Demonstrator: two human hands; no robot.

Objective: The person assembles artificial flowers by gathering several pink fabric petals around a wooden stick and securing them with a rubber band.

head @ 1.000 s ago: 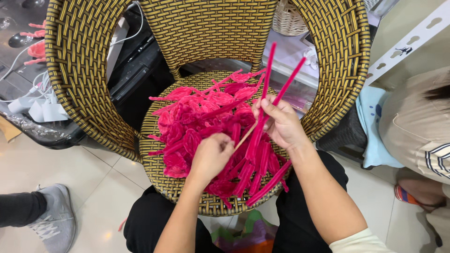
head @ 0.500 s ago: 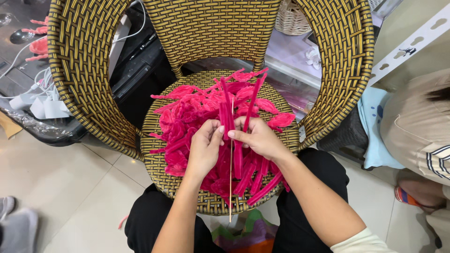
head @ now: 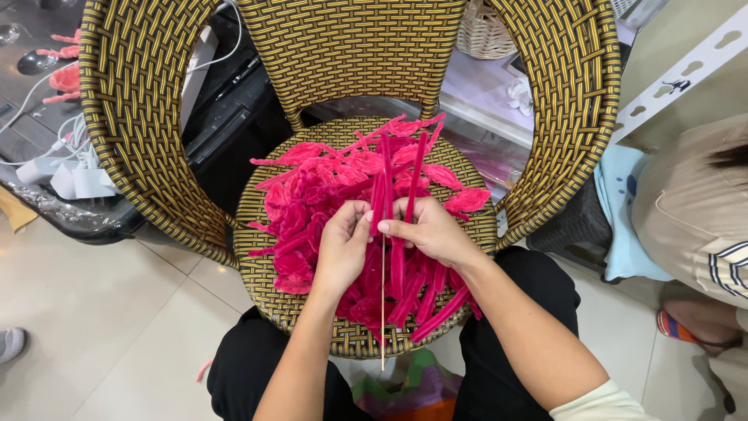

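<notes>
A heap of pink fuzzy pipe cleaners and bent petal shapes lies on the seat of a yellow and black woven chair. My left hand and my right hand meet over the heap. Together they pinch a thin wooden stick that hangs straight down towards me, along with two or three upright pink pipe cleaners that rise above my fingers. Straight pink pipe cleaners lie under my right wrist.
Another person in a beige top sits at the right edge. A dark tray with white chargers and cables lies left of the chair. A woven basket stands behind the chair. A shoe shows at the lower left on the tiled floor.
My hands have come together at the middle of the heap. The pink pipe cleaners, slanted a second ago, now stand upright, and the stick hangs vertically. The shoe at the left has drawn back.
</notes>
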